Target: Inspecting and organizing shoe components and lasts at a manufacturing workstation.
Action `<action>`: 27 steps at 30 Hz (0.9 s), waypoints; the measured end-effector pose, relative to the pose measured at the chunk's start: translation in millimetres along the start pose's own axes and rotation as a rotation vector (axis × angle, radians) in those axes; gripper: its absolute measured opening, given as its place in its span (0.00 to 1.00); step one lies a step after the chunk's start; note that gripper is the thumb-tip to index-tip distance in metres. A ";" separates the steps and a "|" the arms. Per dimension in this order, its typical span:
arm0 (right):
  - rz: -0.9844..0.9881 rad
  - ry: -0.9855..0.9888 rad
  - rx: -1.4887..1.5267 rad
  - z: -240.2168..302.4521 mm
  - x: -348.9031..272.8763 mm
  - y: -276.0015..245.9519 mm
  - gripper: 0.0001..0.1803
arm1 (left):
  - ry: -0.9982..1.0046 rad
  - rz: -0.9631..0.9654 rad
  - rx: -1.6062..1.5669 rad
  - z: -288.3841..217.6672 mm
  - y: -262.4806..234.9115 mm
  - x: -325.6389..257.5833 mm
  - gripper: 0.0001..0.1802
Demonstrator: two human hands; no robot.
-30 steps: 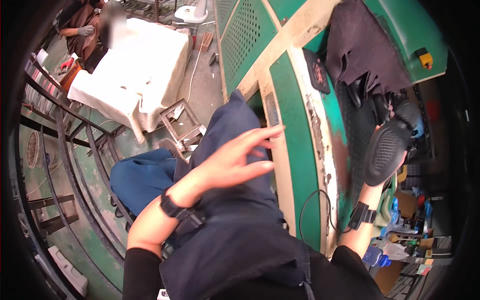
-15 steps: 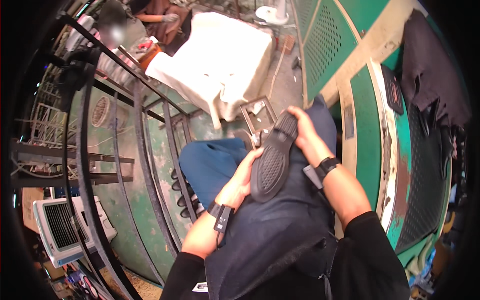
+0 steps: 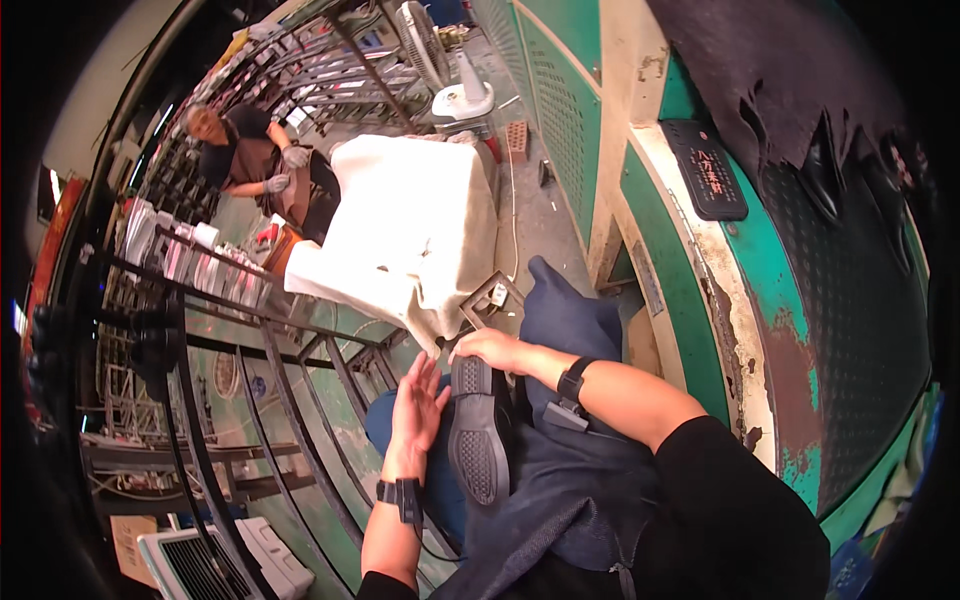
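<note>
A black shoe (image 3: 478,450) lies over my lap with its patterned sole turned up and its heel pointing away from me. My right hand (image 3: 492,348) is closed round the heel end from the far side. Just left of the shoe, my left hand (image 3: 415,405) has its fingers stretched apart and the palm partly showing; it appears to hold nothing. Dark blue cloth (image 3: 580,480) covers my lap under the shoe. Both of my wrists wear black straps with small devices.
Dark metal bars (image 3: 290,400) of a rack stand to the left. Ahead is a white cloth-covered block (image 3: 410,210), with a small metal frame (image 3: 490,298) in front. Green machinery (image 3: 690,300) lines the right. A gloved co-worker (image 3: 270,165) sits at far left, near a fan (image 3: 422,45).
My left hand has let go of the shoe's side and opened. My right hand has shifted onto the heel, and the shoe now points straighter away from me. The view has tipped up.
</note>
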State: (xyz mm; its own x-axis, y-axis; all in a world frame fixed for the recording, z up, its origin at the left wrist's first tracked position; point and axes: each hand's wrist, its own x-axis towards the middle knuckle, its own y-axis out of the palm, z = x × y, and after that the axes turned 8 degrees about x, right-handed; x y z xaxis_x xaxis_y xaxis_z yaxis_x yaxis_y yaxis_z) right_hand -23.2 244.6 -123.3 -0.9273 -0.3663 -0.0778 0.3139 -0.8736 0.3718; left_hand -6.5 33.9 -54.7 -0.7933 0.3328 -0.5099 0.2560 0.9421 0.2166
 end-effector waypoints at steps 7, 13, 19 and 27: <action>-0.106 -0.341 -0.369 -10.9 5.3 12.4 0.17 | -0.284 0.094 -0.124 9.1 29.4 61.7 0.27; -0.351 -0.214 -0.269 8.2 -6.8 36.7 0.22 | -0.195 0.081 -0.222 11.0 31.6 51.6 0.21; -0.387 -0.311 -0.308 10.3 -15.5 53.1 0.20 | -0.072 -0.090 -0.195 12.6 38.5 30.0 0.15; -0.274 -0.454 -0.364 43.0 -21.1 74.2 0.14 | 0.150 0.089 -0.072 4.6 25.3 17.0 0.25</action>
State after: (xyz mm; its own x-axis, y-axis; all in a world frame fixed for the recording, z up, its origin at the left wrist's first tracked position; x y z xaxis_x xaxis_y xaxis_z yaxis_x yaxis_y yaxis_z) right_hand 10.9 201.3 -54.4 -0.9528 -0.0119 0.3035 0.0284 -0.9983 0.0502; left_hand -10.9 63.6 -61.6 -0.8441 0.3995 -0.3576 0.2929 0.9022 0.3166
